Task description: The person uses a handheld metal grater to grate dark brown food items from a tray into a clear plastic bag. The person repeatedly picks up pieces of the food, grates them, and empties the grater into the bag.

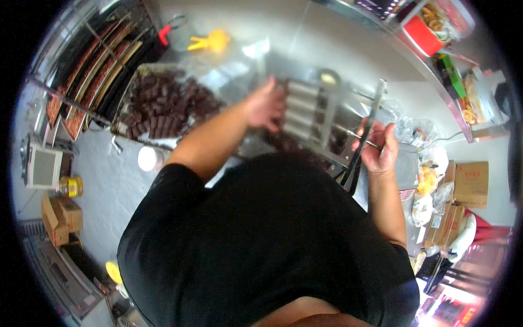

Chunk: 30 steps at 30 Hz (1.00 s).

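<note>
My left hand is blurred, fingers spread, beside dark brown pieces at the left end of a ridged metal plate or set of rollers. Whether it touches them is unclear. A metal machine or frame surrounds that part. My right hand has its fingers partly curled around a thin metal rod, behind a long upright metal bar. Many short dark brown cylindrical pieces lie heaped on a large tray to the left.
A rack holding loaded trays stands at upper left. A white round container is near the big tray. Yellow and red objects lie beyond. Plastic bags and cardboard boxes are at right, under a shelf edge.
</note>
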Motion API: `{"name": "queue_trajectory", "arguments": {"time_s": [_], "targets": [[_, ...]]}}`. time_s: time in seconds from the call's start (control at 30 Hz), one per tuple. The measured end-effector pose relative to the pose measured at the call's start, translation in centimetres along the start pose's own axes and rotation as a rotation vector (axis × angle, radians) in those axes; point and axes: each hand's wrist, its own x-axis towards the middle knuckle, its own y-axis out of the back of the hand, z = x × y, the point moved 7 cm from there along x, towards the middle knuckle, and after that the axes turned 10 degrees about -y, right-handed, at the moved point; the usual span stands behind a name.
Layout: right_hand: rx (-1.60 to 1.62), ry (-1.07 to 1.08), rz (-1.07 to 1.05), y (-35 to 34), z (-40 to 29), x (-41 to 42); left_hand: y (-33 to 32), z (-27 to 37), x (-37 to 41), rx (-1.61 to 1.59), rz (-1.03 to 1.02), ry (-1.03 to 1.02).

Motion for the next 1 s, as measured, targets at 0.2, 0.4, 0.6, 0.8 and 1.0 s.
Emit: {"name": "queue_trajectory", "arguments": {"time_s": [0.2,0.4,0.6,0.8,1.0], "targets": [[-0.051,0.021,0.120,1.4,1.0,0.4,-2.8,-0.4,-0.8,-0.277,-0.220,-0.045],[-0.098,0.029,0.258,2.8,1.1,1.0,-1.5,-2.0,-0.5,-0.296,-0.251,-0.027],[-0.177,0.060,0.442,0.1,1.6,0.7,0.0,-2.9,-0.4,-0.363,-0.185,-0.093],[-0.377,0.110,0.466,-0.9,2.4,1.5,4.2,-4.8,-0.6,-0.548,0.056,-0.152],[-0.534,0.122,0.605,6.4,4.4,0.9,13.3,-0.8,-9.0,-0.545,0.426,-0.425]]}}
